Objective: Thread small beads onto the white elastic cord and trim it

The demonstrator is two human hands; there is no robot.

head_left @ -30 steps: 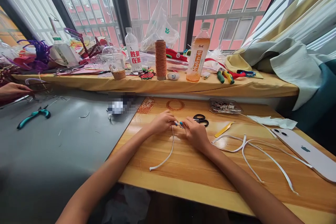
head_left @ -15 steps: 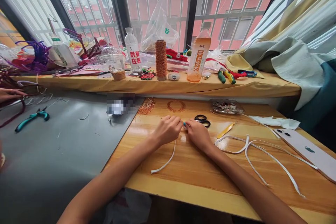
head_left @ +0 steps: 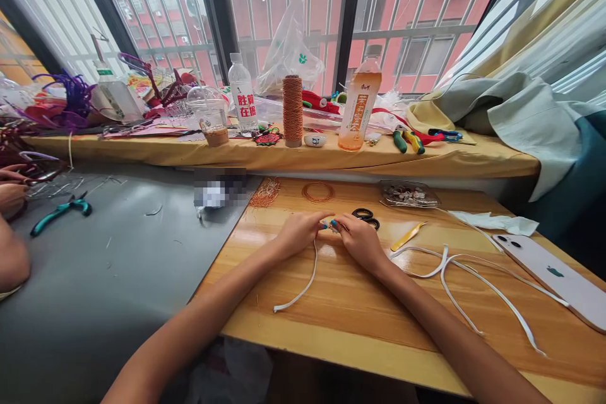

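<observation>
My left hand [head_left: 299,235] is closed in a pinch, its fingertips meeting those of my right hand above the wooden table. From it a white cord [head_left: 310,274] hangs and curves down onto the tabletop. A small whitish piece [head_left: 334,228] shows between the fingertips, too small to make out fully. My right hand [head_left: 358,237] is closed around that piece, thumb and forefinger pressed together. Just behind the right hand lie black-handled scissors [head_left: 363,214], their blades mostly hidden. Yellow tweezers [head_left: 408,236] rest to its right, near more white cords [head_left: 497,293].
A phone [head_left: 552,278] lies at the right. Behind the hands are a coil of copper-coloured wire [head_left: 318,191], a clear tray of small pieces [head_left: 409,193] and cut wire strands [head_left: 266,193]. Teal pliers [head_left: 61,213] lie left, near another person's hand [head_left: 12,192]. Bottles and a spool [head_left: 292,110] line the ledge.
My left hand has turned and its fingers have shifted, so the whitish piece shows more between both hands. The other person's arm at the left has come further into view.
</observation>
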